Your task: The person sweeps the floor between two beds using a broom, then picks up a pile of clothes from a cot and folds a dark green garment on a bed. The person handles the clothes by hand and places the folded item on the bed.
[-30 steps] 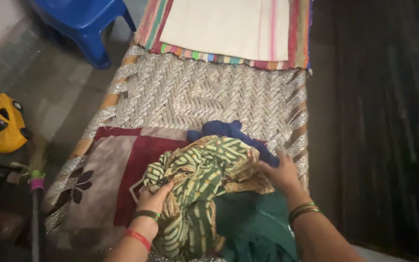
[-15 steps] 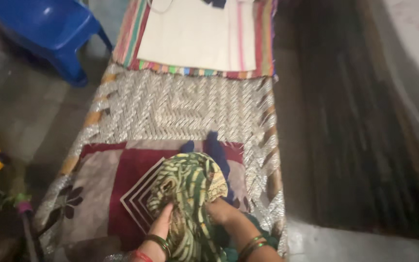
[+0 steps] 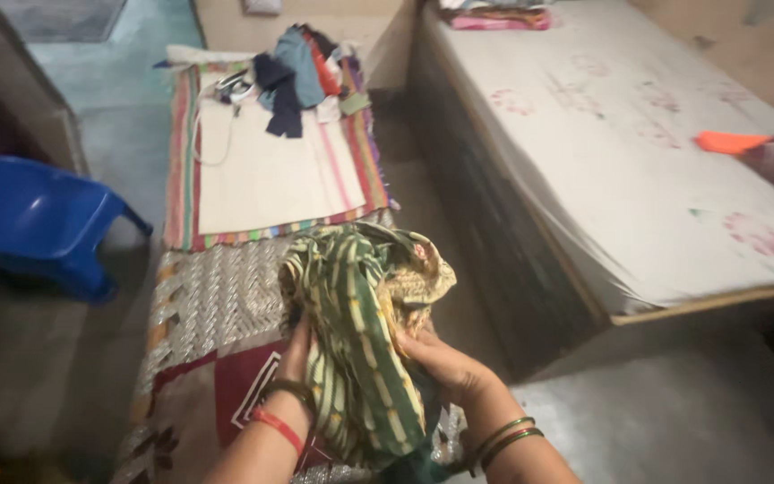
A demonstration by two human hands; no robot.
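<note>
Green striped cloth (image 3: 356, 332) in both hands

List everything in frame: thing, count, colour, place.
striped cloth bundle: 1, green and cream with a tan patterned edge, held up over the near end of the cot
woven cot: 1, silver weave, centre left
patterned blanket: 1, maroon and grey, near end of cot
striped mat: 1, cream middle with multicolour borders, far half of cot
clothes pile: 1 heap, blue, dark and red pieces, far end of cot
plastic chair: 1, blue, floor at left
bed: 1, white mattress with faint red prints, right
orange object: 1, on the bed, far right
left hand: 1, grips the bundle, red and green bangles on wrist
right hand: 1, grips the bundle, green bangles on wrist
</note>
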